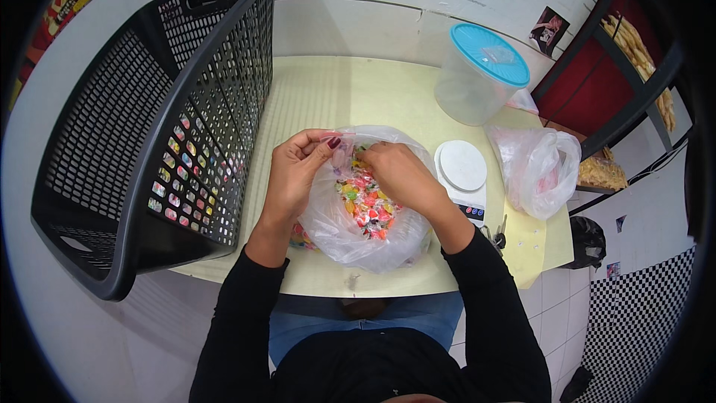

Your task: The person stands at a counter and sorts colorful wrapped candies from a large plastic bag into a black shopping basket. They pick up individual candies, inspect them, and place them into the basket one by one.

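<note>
A large clear plastic bag [335,224] stands with its mouth spread on the table, full of wrapped candies [372,207] in several colours. My left hand [296,170] pinches the edge of a small clear plastic bag [343,157] with a reddish rim, over the left side of the large bag's mouth. My right hand [400,170] reaches in at the back of the candies, beside the small bag. Its fingertips are bent down and partly hidden, so what they hold is unclear. A white digital scale [463,166] lies right of the large bag.
A tall black perforated plastic basket [196,78] stands at left, with colourful pieces showing through its side. A clear tub with a blue lid [489,55] is at the back right. Right of the scale are a tied plastic bag [534,170] and keys [497,238]. The table [313,95] is pale yellow.
</note>
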Motion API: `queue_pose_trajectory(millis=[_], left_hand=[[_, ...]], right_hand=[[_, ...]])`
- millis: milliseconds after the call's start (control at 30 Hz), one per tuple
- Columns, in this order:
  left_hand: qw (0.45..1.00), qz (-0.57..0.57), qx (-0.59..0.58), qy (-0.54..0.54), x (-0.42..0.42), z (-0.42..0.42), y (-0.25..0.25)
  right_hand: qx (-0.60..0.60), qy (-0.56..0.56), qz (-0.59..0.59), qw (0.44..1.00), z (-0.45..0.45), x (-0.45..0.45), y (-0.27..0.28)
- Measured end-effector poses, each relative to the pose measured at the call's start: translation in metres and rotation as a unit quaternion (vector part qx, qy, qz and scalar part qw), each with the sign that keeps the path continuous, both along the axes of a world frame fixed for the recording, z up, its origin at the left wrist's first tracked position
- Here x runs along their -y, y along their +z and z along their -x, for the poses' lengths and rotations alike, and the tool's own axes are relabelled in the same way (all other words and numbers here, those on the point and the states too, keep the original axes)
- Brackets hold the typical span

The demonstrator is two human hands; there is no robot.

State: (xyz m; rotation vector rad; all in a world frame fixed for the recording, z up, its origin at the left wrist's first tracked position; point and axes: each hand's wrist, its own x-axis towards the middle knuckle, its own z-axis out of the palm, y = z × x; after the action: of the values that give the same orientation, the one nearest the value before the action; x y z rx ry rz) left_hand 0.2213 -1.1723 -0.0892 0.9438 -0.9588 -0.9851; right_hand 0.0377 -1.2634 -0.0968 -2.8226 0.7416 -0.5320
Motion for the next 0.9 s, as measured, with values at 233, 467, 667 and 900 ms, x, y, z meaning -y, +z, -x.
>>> queue_pose_trajectory(millis=[233, 467, 667, 900], left_hand=[[1.0, -0.015, -0.004, -0.009, 0.0, 0.0, -0.001], [0.999, -0.024, -0.025, -0.022, 0.0, 0.001, -0.001], [0.999, -0.037, 0.006, -0.022, -0.003, -0.001, -0.002], [0.993, -0.042, 0.024, -0.109, -0.004, 0.004, 0.0]], right_hand=[[-0.011, 0.003, -0.065, 0.998, 0.005, -0.006, 0.018], [0.036, -0.039, -0.288, 0.956, 0.013, -0.013, 0.059], [0.093, 0.084, -0.377, 0.918, 0.03, -0.026, 0.083], [0.273, 0.011, -0.279, 0.921, 0.038, -0.031, 0.09]])
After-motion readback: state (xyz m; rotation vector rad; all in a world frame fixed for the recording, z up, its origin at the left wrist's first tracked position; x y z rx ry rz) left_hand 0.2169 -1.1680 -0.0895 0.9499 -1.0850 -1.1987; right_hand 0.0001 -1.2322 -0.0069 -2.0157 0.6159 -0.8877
